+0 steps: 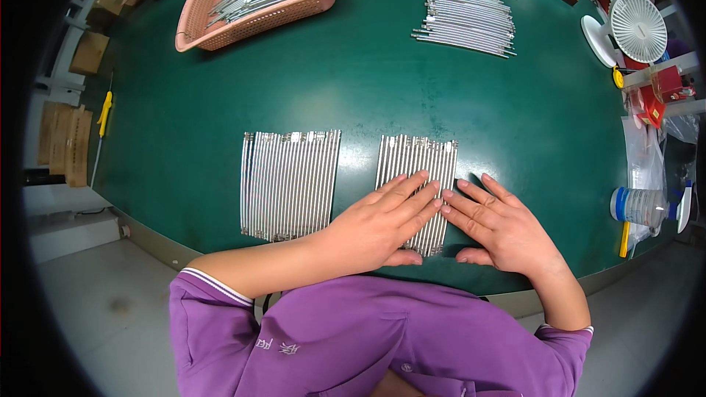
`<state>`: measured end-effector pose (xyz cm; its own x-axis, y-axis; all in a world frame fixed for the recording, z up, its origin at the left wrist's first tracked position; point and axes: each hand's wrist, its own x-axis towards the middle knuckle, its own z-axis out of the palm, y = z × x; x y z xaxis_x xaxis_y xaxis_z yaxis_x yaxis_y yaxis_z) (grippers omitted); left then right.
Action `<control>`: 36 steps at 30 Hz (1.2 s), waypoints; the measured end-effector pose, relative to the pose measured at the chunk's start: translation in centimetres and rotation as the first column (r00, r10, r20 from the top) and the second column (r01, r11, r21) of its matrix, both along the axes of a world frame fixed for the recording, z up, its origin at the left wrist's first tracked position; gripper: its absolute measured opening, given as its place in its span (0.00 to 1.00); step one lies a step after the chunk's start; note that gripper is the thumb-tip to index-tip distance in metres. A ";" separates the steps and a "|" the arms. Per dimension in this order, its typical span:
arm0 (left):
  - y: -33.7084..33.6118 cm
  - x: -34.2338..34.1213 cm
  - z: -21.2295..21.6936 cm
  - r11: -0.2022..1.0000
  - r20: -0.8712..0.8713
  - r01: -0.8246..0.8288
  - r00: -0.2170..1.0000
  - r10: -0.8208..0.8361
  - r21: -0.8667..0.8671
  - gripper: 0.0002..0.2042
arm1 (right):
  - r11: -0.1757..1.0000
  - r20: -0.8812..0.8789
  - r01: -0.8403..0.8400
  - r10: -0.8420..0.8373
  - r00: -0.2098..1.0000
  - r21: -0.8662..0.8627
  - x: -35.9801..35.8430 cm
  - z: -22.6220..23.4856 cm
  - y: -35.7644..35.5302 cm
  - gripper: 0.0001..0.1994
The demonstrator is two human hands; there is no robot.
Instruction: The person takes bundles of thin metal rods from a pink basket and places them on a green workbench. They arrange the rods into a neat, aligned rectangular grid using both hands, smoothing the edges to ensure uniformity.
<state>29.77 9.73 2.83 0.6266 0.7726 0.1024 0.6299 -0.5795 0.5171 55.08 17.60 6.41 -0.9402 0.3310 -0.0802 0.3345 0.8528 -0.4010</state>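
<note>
My left hand (390, 222) lies with fingers stretched out across a flat row of thin silver metal rods (417, 154). The rods lie side by side, pointing away from me. My right hand (500, 224) rests at the right edge of that row, fingers apart, its fingertips close to those of the left. Neither hand grips a rod. Left of them, partly behind my left forearm, is a wider row of similar rods (290, 184). The hands and forearm hide parts of both rows.
On the green table, a pink plastic basket (257, 20) of loose rods stands far left. A stacked layer of rods (467, 11) lies far right. Along the right edge are a white fan (638, 27) and a spray bottle (643, 207). A yellow-handled tool (106, 112) lies at left.
</note>
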 end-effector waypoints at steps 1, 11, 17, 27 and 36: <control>0.1 0.3 -0.1 1.000 0.007 0.001 1.000 -0.001 0.002 0.41 | 1.000 0.003 0.000 0.000 1.000 0.006 0.2 0.2 0.1 0.37; -0.1 -1.3 0.1 1.000 0.030 -0.009 1.000 0.010 -0.020 0.38 | 0.998 -0.039 -0.031 0.030 0.999 -0.046 -1.8 -0.2 0.1 0.36; -1.1 -4.3 0.0 0.997 0.055 -0.056 0.997 0.059 -0.056 0.33 | 0.992 -0.086 -0.111 0.106 0.991 -0.062 -4.7 -0.7 0.2 0.35; -6.5 -11.9 1.6 0.886 -0.062 -0.463 0.884 0.462 0.007 0.31 | 0.969 -0.191 -0.238 0.221 0.956 -0.071 -13.3 -1.6 -1.1 0.39; -7.0 -10.3 0.5 0.918 -0.034 -0.397 0.917 0.397 0.013 0.34 | 0.972 -0.071 -0.210 0.204 0.976 -0.100 -13.2 -2.4 -1.3 0.44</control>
<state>19.43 2.71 3.34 0.2718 0.9581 0.0907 0.8267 -0.2807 0.4876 41.91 16.34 4.04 -0.9916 0.1211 -0.0461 0.1277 0.8523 -0.5072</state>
